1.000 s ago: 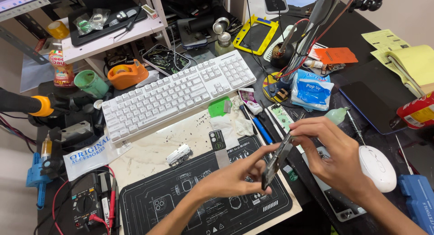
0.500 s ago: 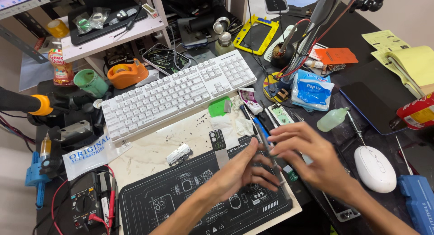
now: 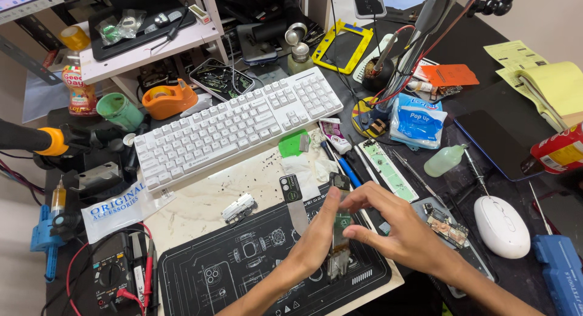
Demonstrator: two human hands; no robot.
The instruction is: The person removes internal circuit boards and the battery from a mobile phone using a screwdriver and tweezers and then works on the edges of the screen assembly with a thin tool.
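Above the black rubber repair mat [image 3: 243,273], at six o'clock from the white keyboard [image 3: 240,124], the left hand [image 3: 319,234] and right hand [image 3: 395,228] both pinched a small green circuit board [image 3: 342,223] between them.

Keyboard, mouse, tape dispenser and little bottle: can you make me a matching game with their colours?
Things:
1. keyboard
2. computer mouse
3. tape dispenser
4. small squeeze bottle

Descriptions:
A. orange
B. pale green, lying on its side
C. white, long, with many keys
D. white, rounded, right of the hands

Pairs: 1-C, 2-D, 3-A, 4-B
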